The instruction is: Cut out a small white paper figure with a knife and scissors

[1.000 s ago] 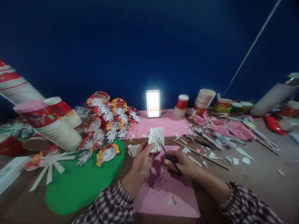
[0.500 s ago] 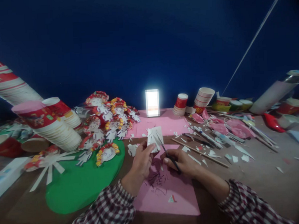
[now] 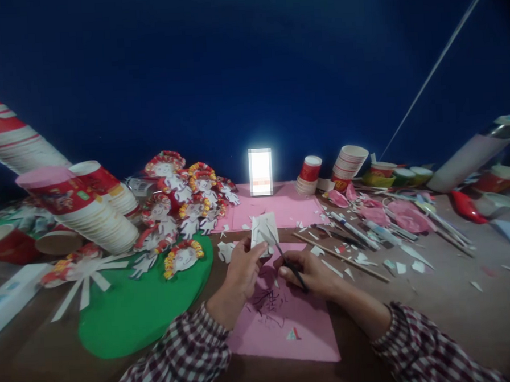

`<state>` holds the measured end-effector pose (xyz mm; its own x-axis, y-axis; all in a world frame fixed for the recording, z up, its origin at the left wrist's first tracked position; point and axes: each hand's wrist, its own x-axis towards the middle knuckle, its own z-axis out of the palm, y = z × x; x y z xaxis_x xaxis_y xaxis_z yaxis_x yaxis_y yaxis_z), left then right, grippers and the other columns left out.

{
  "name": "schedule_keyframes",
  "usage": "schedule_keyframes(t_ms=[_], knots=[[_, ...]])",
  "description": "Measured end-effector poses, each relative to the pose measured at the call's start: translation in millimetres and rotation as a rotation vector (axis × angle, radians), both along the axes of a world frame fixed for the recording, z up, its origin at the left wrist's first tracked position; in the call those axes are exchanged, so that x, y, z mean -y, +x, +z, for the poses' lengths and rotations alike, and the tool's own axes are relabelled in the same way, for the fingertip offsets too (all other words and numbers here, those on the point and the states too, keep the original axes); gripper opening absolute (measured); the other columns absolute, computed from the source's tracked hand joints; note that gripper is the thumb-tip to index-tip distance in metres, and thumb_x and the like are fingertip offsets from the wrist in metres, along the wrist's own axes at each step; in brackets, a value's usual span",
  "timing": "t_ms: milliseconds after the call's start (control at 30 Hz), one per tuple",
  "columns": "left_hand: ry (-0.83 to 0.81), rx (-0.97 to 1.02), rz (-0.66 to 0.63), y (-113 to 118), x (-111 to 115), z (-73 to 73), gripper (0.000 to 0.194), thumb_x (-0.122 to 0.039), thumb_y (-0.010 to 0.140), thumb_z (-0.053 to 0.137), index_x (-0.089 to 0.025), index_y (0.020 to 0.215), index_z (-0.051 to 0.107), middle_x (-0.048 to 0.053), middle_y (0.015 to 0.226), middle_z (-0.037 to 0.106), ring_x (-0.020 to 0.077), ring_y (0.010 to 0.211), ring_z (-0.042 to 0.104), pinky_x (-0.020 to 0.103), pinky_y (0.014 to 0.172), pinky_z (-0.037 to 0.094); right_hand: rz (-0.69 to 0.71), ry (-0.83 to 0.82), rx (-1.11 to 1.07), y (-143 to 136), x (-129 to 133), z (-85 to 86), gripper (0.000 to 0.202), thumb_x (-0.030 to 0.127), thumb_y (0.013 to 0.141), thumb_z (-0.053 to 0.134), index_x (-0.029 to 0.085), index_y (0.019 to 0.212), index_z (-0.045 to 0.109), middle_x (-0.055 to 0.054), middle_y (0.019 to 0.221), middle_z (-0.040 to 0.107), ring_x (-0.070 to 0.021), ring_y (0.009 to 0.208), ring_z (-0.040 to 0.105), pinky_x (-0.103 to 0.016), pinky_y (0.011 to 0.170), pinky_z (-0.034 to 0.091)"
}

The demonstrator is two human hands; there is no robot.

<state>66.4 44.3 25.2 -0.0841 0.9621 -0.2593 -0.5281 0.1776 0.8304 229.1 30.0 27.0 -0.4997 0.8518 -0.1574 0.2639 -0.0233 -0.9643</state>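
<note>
My left hand (image 3: 242, 270) pinches a small piece of white paper (image 3: 260, 228) with dark drawn lines, thumb across its lower edge. In my right hand (image 3: 307, 272) is a pair of scissors (image 3: 291, 265) with dark handles. Their blades point up and left, lying against the paper; whether they bite into it I cannot tell. Below both hands a pink sheet (image 3: 305, 336) with dark scribbles lies on the table, and a small coloured scrap (image 3: 293, 334) rests on it. A white paper cutout (image 3: 227, 252) lies just left of my left hand.
On the left are a green board (image 3: 137, 322), several paper figures with ruffled red and yellow trim (image 3: 184, 257), and leaning stacks of paper cups (image 3: 89, 205). A wooden stick (image 3: 348, 260), pens, paper scraps and a red object (image 3: 468, 207) lie right. A bright pixelated rectangle (image 3: 260, 171) stands at the back.
The whole view has shifted slightly, with things sitting a little higher in the picture. Both hands keep their hold, and the scissors stay at the paper almost unmoved.
</note>
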Motion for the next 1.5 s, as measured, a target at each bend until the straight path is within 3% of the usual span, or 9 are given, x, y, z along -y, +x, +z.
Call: schedule_keyframes(t_ms=[200,900,1500], knots=[[-0.001,-0.013,-0.009,-0.3,-1.5,-3.9,0.038,-0.022,0.054,0.081,-0.014,0.086,0.064,0.002,0.075,0.067,0.0112,0.063,0.060,0.023,0.060,0.048,0.002,-0.001,0.009,-0.2,0.1,2.0,0.050,0.063,0.078,0.063,0.014,0.088,0.059,0.004,0.057,0.051,-0.0095,0.046,0.049,-0.021,0.044,0.037],[-0.022,-0.007,-0.023,-0.4,0.1,3.7,0.036,-0.021,0.052,0.081,-0.013,0.082,0.063,0.002,0.073,0.066,0.0109,0.061,0.059,0.024,0.060,0.046,0.024,-0.018,-0.030,2.9,-1.6,-1.1,0.051,0.063,0.078,0.063,0.013,0.091,0.059,0.003,0.059,0.051,-0.0099,0.047,0.050,-0.021,0.045,0.039],[-0.003,-0.013,-0.020,-0.1,-0.7,-1.9,0.036,-0.021,0.054,0.080,-0.013,0.087,0.065,0.003,0.077,0.068,0.0114,0.064,0.060,0.023,0.063,0.047,0.036,-0.011,-0.019,3.8,-2.1,-0.5,0.050,0.063,0.079,0.063,0.014,0.088,0.059,0.003,0.060,0.052,-0.0107,0.049,0.051,-0.022,0.046,0.041]])
